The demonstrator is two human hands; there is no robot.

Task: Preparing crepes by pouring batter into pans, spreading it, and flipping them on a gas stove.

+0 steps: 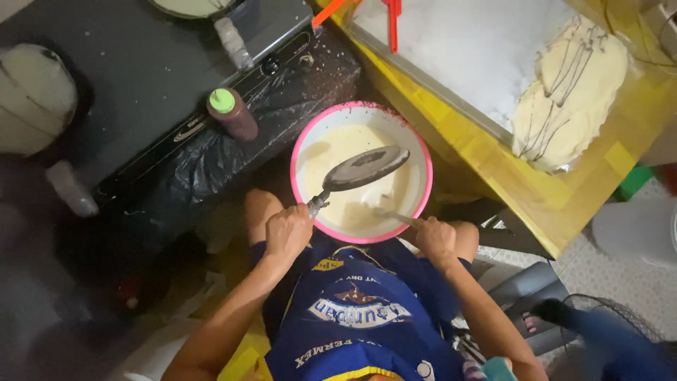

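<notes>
A pink-rimmed white bowl point(417, 148) of pale batter rests on my lap. My left hand point(288, 231) grips the handle of a small dark round pan point(367, 168), held tilted over the batter. My right hand point(436, 238) is closed on a thin metal utensil point(396, 216) whose tip dips into the batter at the bowl's near side.
A brown squeeze bottle with a green cap point(231, 113) stands on the black stove top point(141, 77) at left. A yellow table point(564, 204) at right holds a metal tray point(465, 49) and thin crepes drizzled with dark lines point(571, 92). A fan point(606, 331) sits lower right.
</notes>
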